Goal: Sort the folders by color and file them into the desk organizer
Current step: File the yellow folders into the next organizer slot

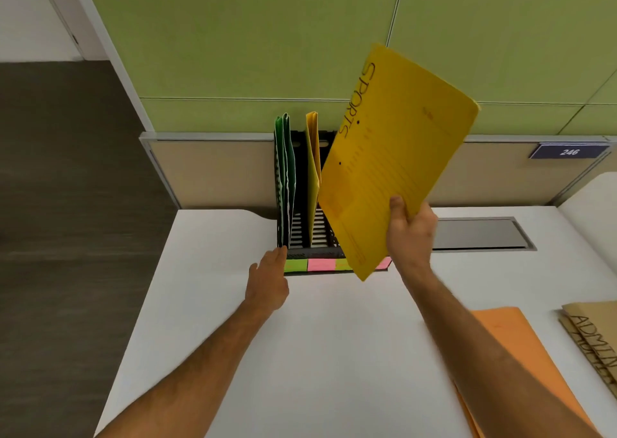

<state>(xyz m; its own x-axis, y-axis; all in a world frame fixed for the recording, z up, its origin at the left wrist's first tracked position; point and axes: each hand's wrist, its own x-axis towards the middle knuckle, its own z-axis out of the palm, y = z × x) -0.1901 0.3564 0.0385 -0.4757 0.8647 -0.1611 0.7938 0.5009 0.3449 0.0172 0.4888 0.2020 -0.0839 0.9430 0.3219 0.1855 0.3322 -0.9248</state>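
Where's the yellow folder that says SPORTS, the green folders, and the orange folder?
SPORTS folder [397, 157], head view: middle of its cover.
green folders [285, 177], head view: their front edges.
orange folder [514, 344], head view: bare top.

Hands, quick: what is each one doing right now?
Left hand: open, fingers straight, fingertips touching the front left corner of the desk organizer.
Right hand: gripping the yellow folder marked SPORTS, tilted in front of the organizer.
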